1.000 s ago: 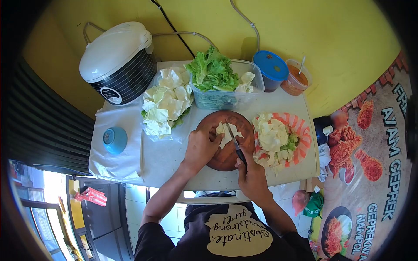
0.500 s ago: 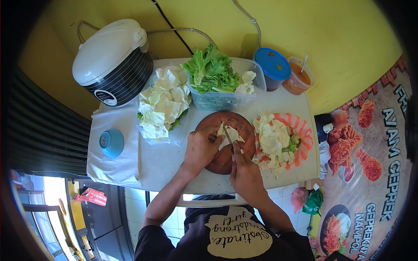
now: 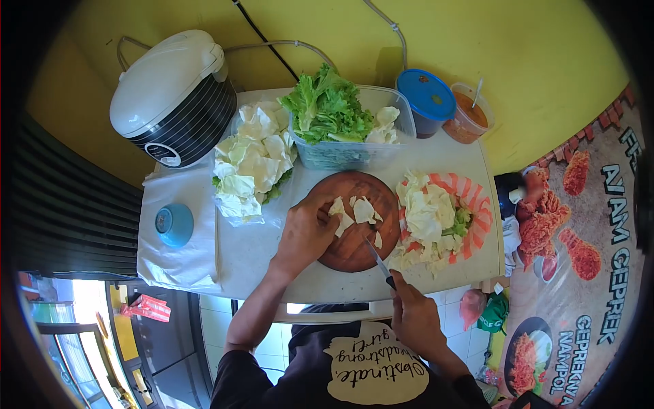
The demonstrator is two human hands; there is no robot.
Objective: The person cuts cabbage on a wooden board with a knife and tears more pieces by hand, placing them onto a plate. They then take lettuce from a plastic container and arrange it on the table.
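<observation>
A round brown board (image 3: 344, 255) lies at the middle of the table. At its left side my left hand (image 3: 308, 232) has its fingers closed on a pale cabbage piece (image 3: 340, 217). My right hand (image 3: 414, 317), below and right of the board, grips the dark handle of a knife (image 3: 377, 255), whose blade points up and left over the board. Another cabbage piece (image 3: 365, 210) and smaller bits lie on the board, above the blade tip. Right of the board, a red-and-white striped plate (image 3: 480, 221) bears torn cabbage and some green lettuce.
A clear tub (image 3: 327, 157) of lettuce stands behind the board, with piled cabbage leaves (image 3: 248, 163) to its left. Farther left are a rice cooker (image 3: 174, 95) and a blue bowl (image 3: 174, 225). A blue-lidded container (image 3: 426, 95) and an orange sauce tub (image 3: 469, 116) stand back right.
My right hand has drawn the knife down and right, away from the cabbage. My left hand has moved slightly left and down with a piece, now apart from the one on the board.
</observation>
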